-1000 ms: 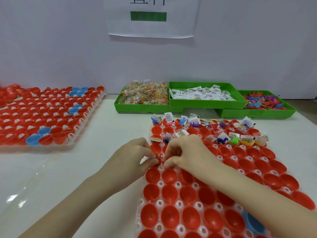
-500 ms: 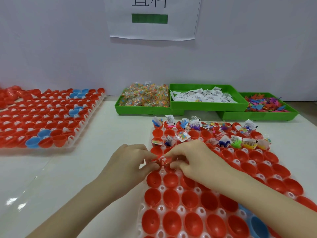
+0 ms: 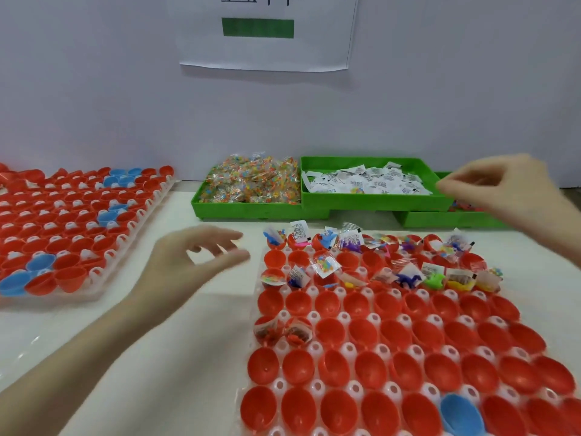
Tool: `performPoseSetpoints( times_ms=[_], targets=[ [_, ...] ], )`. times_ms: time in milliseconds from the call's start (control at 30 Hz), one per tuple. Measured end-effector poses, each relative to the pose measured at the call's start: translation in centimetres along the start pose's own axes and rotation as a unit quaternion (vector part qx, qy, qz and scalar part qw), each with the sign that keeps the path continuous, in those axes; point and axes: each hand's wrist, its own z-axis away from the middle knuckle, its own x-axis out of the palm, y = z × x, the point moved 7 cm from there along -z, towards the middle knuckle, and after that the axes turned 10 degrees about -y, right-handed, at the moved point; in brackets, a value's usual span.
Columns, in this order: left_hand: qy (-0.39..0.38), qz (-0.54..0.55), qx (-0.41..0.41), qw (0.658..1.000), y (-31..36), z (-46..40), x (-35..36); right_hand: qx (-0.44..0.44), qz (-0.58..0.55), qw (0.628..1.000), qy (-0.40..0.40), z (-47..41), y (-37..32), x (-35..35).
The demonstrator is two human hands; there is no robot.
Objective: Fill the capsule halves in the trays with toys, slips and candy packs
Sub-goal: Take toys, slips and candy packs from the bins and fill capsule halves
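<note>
Toys (image 3: 465, 205) lie at one o'clock in the far green bin (image 3: 440, 219), under the right hand (image 3: 506, 187), whose fingers (image 3: 448, 185) hover loosely curled, grasping nothing. They look light, small and rubbery; pinch one by the body. The left hand (image 3: 191, 262) hangs released at ten o'clock of the near tray (image 3: 309, 291).

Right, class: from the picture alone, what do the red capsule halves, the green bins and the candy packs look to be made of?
Red capsule halves: probably moulded plastic, glossy, with light glinting inside the smooth cups.
Green bins: likely rigid plastic, matte, with straight walls of even colour.
Candy packs: apparently thin clear film, crinkled and shiny, with the coloured contents showing through.
</note>
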Motion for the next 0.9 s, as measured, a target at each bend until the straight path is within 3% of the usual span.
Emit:
performPoseSetpoints(
  times_ms=[133, 300, 500, 600, 733, 900],
  targets=[
    [0.050, -0.032, -0.032, 0.998, -2.1, -6.0, -1.2, 0.136, 0.084, 0.985, 0.065, -4.6, 9.4, -3.0],
    [0.021, -0.136, -0.054, 0.989, -3.4, -13.4, 0.0, 0.250, 0.158, 0.955, -0.015, -8.2, 16.1, -2.9],
    [-0.095, -0.287, -0.152, 0.941, -6.3, -17.1, 3.5, 0.282, 0.163, 0.941, -0.093, -9.6, 18.9, -0.5],
    [-0.060, -0.320, -0.161, 0.932, -6.7, -17.7, 3.6, 0.301, 0.176, 0.931, -0.105, -9.6, 20.3, 0.2],
    [-0.004, -0.297, -0.157, 0.942, -6.5, -18.2, 3.7, 0.274, 0.164, 0.947, -0.034, -9.8, 20.5, -0.3],
    [0.040, -0.421, -0.057, 0.905, -5.0, -18.0, 4.3, 0.248, 0.138, 0.958, 0.044, -10.1, 20.6, -1.1]
  ],
)
